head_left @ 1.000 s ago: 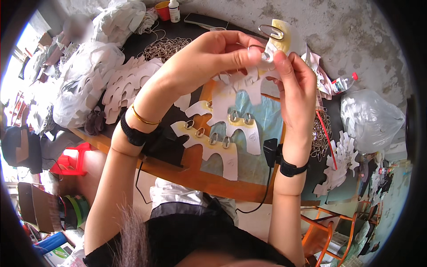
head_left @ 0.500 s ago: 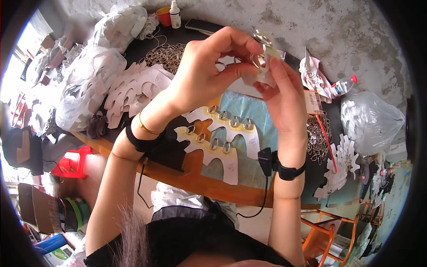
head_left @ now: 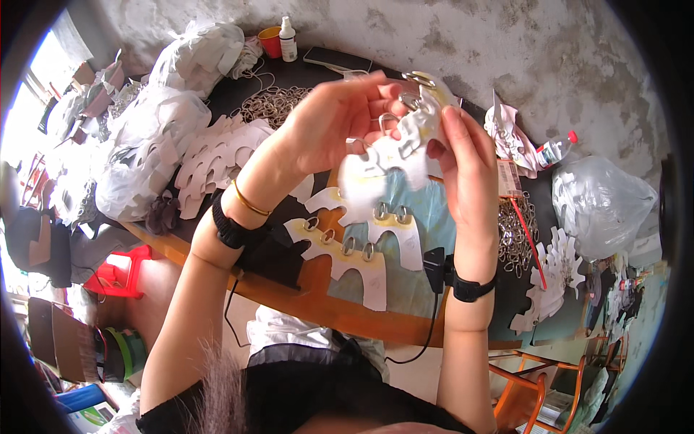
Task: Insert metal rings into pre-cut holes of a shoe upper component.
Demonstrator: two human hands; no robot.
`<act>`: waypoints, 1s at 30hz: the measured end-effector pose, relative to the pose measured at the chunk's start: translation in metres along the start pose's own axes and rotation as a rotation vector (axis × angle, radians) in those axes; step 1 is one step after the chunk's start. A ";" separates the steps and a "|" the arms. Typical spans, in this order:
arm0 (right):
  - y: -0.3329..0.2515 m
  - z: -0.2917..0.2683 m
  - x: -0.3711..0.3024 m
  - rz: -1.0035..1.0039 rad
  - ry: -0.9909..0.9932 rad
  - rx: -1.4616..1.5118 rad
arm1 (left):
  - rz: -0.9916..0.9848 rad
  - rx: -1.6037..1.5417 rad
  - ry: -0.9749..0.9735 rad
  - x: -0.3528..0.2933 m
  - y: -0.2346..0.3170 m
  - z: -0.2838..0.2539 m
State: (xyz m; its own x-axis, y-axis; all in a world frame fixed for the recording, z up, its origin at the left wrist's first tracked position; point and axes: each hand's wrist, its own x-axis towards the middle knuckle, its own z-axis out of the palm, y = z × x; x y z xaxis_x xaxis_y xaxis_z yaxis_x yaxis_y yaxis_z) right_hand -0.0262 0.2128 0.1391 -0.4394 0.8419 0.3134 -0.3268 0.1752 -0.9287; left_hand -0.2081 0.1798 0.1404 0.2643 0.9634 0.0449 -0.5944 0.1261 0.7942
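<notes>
My right hand [head_left: 466, 163] grips a white cut-out piece [head_left: 365, 177] between thumb and fingers, above the table. Metal rings sit along its curved edge, and its lower part is blurred. Beside those rings is my left hand [head_left: 325, 119], its fingers loosely bent and apart, with no grip on the piece that I can see. Below lie more cut-outs with yellowish edges and upright rings: one nearer piece [head_left: 361, 267] and another [head_left: 401, 239] partly covered by the held one.
Loose metal rings form a pile [head_left: 278, 106] at the back and another [head_left: 515, 239] at right, by a red stick [head_left: 531, 242]. White cut-outs [head_left: 217, 155] are stacked at left near plastic bags [head_left: 152, 155]. A bottle [head_left: 557, 148] stands back right.
The held piece has swung down and left, showing more of its length and rings. My left fingers have loosened from their pinch at a ring and moved slightly away.
</notes>
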 end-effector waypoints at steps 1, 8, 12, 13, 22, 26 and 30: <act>-0.002 -0.002 -0.001 -0.011 -0.036 -0.082 | 0.014 0.120 0.101 0.001 -0.004 0.003; 0.000 0.003 -0.004 0.014 -0.125 -0.171 | -0.008 0.140 0.055 0.006 -0.010 0.002; -0.001 0.006 -0.006 0.025 -0.140 -0.214 | 0.060 0.031 -0.026 0.013 -0.016 -0.003; -0.002 0.006 -0.006 0.030 -0.139 -0.214 | 0.048 0.000 -0.041 0.013 -0.016 -0.003; -0.004 0.009 -0.010 -0.006 -0.081 -0.124 | 0.150 -0.055 -0.272 0.009 -0.011 0.000; -0.004 0.010 -0.011 0.008 -0.110 -0.116 | 0.165 -0.109 -0.260 0.007 -0.011 0.001; -0.007 0.011 -0.014 0.030 -0.157 -0.132 | 0.154 0.028 -0.155 0.004 -0.011 0.002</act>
State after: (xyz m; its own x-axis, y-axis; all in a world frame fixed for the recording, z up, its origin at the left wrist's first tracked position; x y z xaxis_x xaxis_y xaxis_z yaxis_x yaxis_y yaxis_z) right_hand -0.0267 0.1942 0.1437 -0.5761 0.7594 0.3024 -0.2032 0.2253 -0.9529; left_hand -0.1996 0.1816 0.1332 0.2866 0.9227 0.2580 -0.6159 -0.0289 0.7873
